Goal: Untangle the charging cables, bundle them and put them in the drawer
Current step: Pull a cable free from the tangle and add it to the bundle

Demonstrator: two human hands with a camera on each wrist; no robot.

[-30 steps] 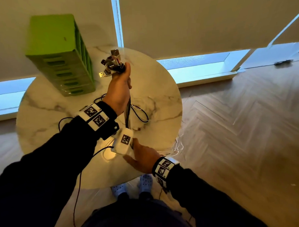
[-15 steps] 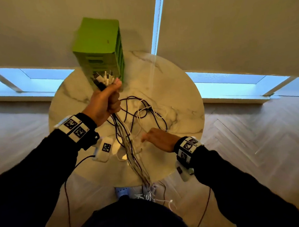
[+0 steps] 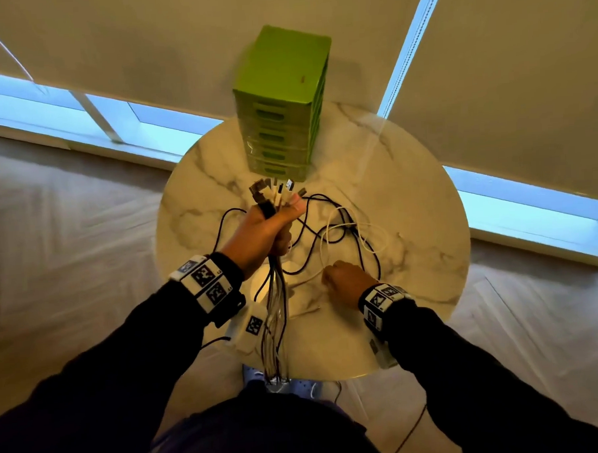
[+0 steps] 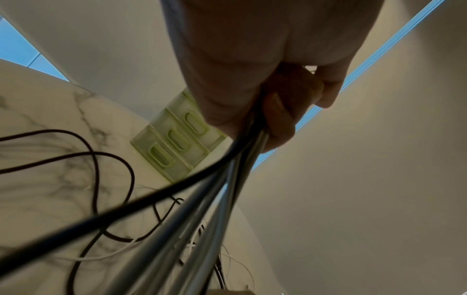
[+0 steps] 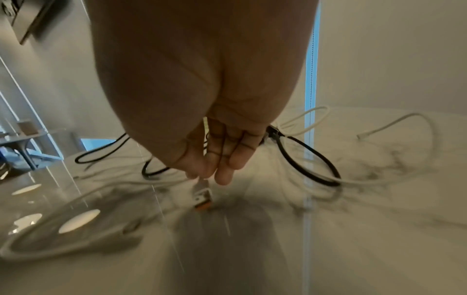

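My left hand (image 3: pixel 273 224) grips a bundle of black and white charging cables (image 3: pixel 276 316) upright over the round marble table (image 3: pixel 420 200). Their plug ends (image 3: pixel 275 193) stick up above the fist, and the tails hang past the table's front edge. The left wrist view shows the fingers (image 4: pixel 283 111) curled round the cables (image 4: pixel 222 189). My right hand (image 3: pixel 330 276) is down on the table among loose black (image 3: pixel 311 229) and white cables (image 3: pixel 363 230). In the right wrist view its fingertips (image 5: pixel 225 177) pinch a USB plug (image 5: pixel 202 197). A green drawer unit (image 3: pixel 282 103) stands at the back, its drawers closed.
Beige blinds with a bead chain (image 3: pixel 410 50) hang behind the table, above lit window strips. Wood floor surrounds the table. A white tagged box (image 3: pixel 250 327) hangs under my left wrist. My shoes (image 3: pixel 280 384) show below the table's front edge.
My left hand has come down from a raised position with the bundle to just in front of the drawer unit. My right hand moved from the table's front edge onto the loose cables.
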